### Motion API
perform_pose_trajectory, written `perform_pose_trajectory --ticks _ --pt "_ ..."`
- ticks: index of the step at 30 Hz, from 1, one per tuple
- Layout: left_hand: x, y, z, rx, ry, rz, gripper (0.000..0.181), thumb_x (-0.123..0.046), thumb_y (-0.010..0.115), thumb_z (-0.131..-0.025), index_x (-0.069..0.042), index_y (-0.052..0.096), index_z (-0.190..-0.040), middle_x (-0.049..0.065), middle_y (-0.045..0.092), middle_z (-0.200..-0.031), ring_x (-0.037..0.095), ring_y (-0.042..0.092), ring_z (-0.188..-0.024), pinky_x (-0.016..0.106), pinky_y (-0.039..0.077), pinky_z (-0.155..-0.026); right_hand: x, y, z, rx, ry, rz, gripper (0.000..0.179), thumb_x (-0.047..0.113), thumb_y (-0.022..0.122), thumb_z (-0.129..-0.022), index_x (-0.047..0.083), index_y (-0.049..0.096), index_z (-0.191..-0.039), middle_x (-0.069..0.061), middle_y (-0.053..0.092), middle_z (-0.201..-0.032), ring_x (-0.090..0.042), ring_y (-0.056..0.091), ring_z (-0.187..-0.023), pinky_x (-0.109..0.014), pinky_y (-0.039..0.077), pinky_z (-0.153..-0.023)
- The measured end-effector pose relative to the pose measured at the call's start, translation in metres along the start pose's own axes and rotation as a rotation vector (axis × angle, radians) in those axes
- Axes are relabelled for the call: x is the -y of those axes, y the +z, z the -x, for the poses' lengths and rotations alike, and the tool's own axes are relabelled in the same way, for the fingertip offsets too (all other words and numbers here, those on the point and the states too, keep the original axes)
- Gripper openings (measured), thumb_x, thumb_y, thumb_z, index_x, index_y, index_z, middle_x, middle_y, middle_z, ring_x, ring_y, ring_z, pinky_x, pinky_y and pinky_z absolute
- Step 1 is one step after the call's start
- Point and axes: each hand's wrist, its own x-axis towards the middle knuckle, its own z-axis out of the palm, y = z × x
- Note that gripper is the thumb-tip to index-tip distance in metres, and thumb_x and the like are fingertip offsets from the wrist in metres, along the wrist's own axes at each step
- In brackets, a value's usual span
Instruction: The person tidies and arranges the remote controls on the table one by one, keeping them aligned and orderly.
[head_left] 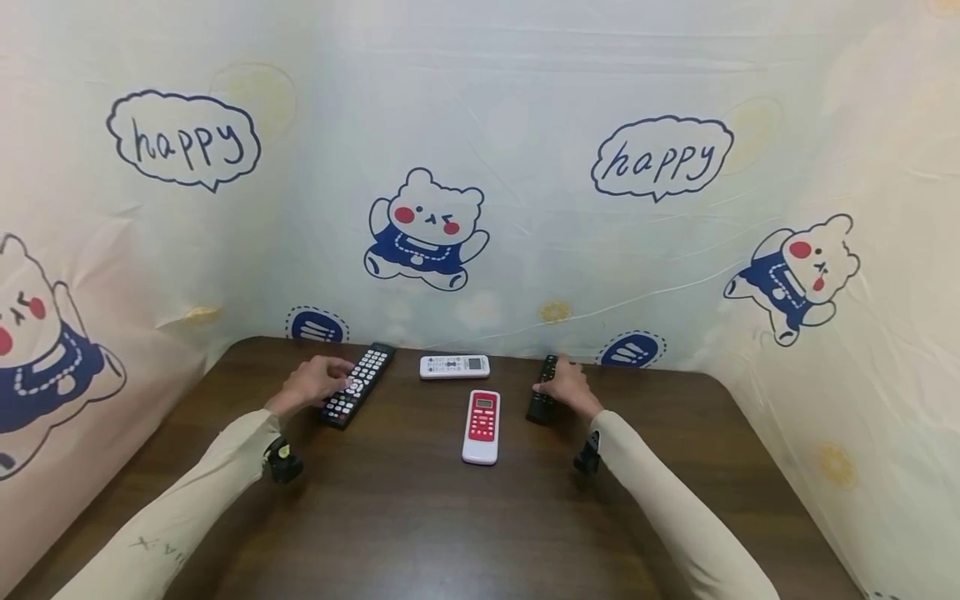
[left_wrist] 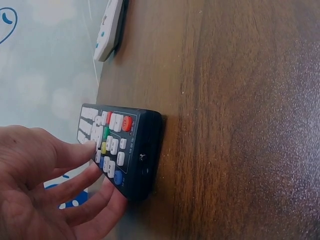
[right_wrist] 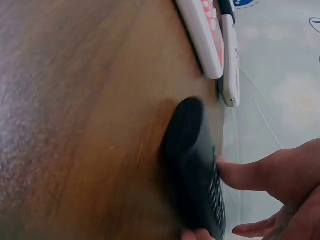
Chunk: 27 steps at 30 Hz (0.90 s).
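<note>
Here, on the tabletop (head_left: 450, 533), the long black remote (head_left: 369, 368) — pinched in the left grip (head_left: 311, 385) — is left of the red-faced remote (head_left: 482, 427); behind the red-faced remote sits the white remote (head_left: 454, 367), and on the right, the shorter black remote (head_left: 541, 406) — held by the right grip (head_left: 572, 388).

Brn wood tbl (head_left: 420, 525), 4 remotes (head_left: 481, 450) on it.

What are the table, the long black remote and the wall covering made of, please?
The table looks like glossy wood or laminate: brown grain, pale sheen. The long black remote is probably hard plastic, smooth, with crisp edges. The wall covering, creased with a faint sheen, may be cloth or plastic.
</note>
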Motion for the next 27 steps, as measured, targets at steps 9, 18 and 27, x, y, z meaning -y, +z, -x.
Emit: perform_pose_trajectory --ticks 9,18,27 --pt "0.000 0.002 0.004 0.001 -0.008 -0.001 0.045 -0.010 0.059 -0.105 0.004 0.052 -0.148 0.033 0.059 -0.137 0.042 0.063 -0.114 0.047 0.064 -0.084 -0.006 -0.006 0.000 0.107 0.039 -0.137 0.068 0.017 0.079 -0.094 -0.011 0.041 -0.143 -0.035 0.056 -0.134 -0.044 0.065 -0.112 -0.046 0.066 -0.074" --pt "-0.003 -0.001 0.001 -0.002 -0.010 -0.009 0.046 -0.011 0.059 -0.106 0.003 0.051 -0.149 0.033 0.058 -0.137 0.041 0.063 -0.111 0.044 0.064 -0.081 -0.012 -0.021 0.001 0.202 0.037 -0.269 0.056 0.013 0.065 -0.103 -0.017 0.041 -0.143 -0.036 0.054 -0.136 -0.047 0.061 -0.120 -0.053 0.063 -0.089" --pt "-0.002 -0.001 -0.002 -0.001 -0.019 -0.007 0.046 -0.011 0.058 -0.106 0.003 0.051 -0.149 0.033 0.058 -0.138 0.041 0.063 -0.112 0.046 0.064 -0.084 -0.024 -0.034 -0.006 0.306 0.136 -0.452 0.058 0.006 0.062 -0.104 -0.014 0.036 -0.151 -0.036 0.051 -0.143 -0.043 0.063 -0.117 -0.047 0.064 -0.090"
